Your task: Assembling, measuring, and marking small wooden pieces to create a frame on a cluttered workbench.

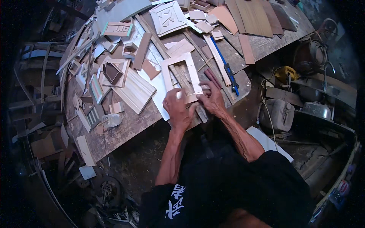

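Note:
A pale rectangular wooden frame (193, 74) lies on the workbench near its front edge, with its open middle showing the wood strips beneath. My left hand (177, 108) is closed at its near left corner, fingers curled on the near rail. At the near right corner, my right hand (213, 99) grips the frame between thumb and fingers. Visible joint lines cross the frame where its pieces meet. Just right of it lie dark reddish wood strips (213, 78) and a blue bar clamp (228, 70).
The wooden workbench (131, 127) is crowded with offcuts, small frames and a carved square panel (168, 19). A ridged board (135, 91) sits left of my hands. Beyond the right edge are a grey jerrycan (276, 114), a yellow tool (286, 74) and a hanging cord (263, 95).

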The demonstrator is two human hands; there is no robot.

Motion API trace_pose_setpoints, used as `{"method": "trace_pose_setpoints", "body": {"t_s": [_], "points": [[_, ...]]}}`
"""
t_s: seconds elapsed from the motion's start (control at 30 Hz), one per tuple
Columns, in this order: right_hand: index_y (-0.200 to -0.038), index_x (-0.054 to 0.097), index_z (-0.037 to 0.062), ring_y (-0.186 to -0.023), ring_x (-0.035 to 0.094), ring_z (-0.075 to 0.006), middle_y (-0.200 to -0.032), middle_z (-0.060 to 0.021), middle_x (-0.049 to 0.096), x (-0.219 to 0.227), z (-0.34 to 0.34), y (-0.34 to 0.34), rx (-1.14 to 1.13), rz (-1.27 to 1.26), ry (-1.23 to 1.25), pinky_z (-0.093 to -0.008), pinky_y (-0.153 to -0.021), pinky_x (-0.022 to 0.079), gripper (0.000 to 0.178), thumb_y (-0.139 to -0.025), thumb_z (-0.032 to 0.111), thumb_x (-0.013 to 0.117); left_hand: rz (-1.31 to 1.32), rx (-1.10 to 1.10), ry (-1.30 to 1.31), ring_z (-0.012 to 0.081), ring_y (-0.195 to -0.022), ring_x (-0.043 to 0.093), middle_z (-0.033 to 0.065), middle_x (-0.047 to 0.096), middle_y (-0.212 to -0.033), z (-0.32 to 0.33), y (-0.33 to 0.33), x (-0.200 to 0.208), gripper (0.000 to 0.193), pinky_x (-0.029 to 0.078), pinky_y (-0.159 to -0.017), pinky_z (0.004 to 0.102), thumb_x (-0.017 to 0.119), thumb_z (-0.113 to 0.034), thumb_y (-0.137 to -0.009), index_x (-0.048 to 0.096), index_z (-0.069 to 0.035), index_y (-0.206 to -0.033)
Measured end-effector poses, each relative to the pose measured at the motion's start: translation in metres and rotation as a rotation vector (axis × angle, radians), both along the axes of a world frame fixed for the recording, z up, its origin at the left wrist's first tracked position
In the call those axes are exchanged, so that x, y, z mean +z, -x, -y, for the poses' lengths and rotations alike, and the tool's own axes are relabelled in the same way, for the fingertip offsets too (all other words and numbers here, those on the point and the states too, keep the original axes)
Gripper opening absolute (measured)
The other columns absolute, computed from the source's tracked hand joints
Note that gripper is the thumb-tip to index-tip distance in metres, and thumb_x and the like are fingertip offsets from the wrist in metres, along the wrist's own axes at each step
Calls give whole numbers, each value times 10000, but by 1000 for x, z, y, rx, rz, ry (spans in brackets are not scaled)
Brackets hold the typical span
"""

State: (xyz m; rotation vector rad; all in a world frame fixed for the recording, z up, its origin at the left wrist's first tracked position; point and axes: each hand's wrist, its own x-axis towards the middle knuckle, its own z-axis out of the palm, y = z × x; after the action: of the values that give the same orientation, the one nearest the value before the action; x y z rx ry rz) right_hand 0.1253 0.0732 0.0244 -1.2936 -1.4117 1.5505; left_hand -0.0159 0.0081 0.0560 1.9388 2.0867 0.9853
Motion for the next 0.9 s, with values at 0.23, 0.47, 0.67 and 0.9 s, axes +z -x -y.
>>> {"method": "trace_pose_setpoints", "body": {"t_s": [0.23, 0.47, 0.67, 0.9], "points": [[-1204, 394, -29, -758, 625, -166, -822, -128, 649, 11, 1, 0, -58, -79, -52, -303, -665, 488, 493, -772, 14, 628, 981, 370, 385, 260, -788, 644, 197, 610, -988, 18, 45, -1, 452, 515, -664, 333, 457, -333, -968, 486, 76, -1157], [-1154, 470, -66, -726, 601, -120, -827, -91, 647, 7, -2, -6, -2, -154, 19, -256, -634, 471, 405, -789, 15, 627, 1356, 264, 381, 220, -693, 677, 163, 656, -871, 12, 32, 1, 347, 541, -585, 269, 498, -250, -962, 537, 84, -1051], [-1150, 512, -43, -722, 594, -104, -884, -70, 647, 24, 5, -3, 82, -213, 135, -245, -581, 480, 347, -860, 108, 626, 1225, 243, 272, 182, -592, 659, 150, 667, -800, 13, 27, 6, 272, 524, -518, 252, 585, -174, -914, 573, 83, -1001], [-1090, 520, -33, -629, 592, -86, -854, -75, 646, 30, 8, -2, 3, -261, 124, -220, -515, 466, 299, -875, 152, 616, 1145, 220, 309, 159, -630, 655, 140, 671, -830, 8, 21, 27, 273, 530, -575, 250, 579, -160, -911, 578, 81, -1038]]}}
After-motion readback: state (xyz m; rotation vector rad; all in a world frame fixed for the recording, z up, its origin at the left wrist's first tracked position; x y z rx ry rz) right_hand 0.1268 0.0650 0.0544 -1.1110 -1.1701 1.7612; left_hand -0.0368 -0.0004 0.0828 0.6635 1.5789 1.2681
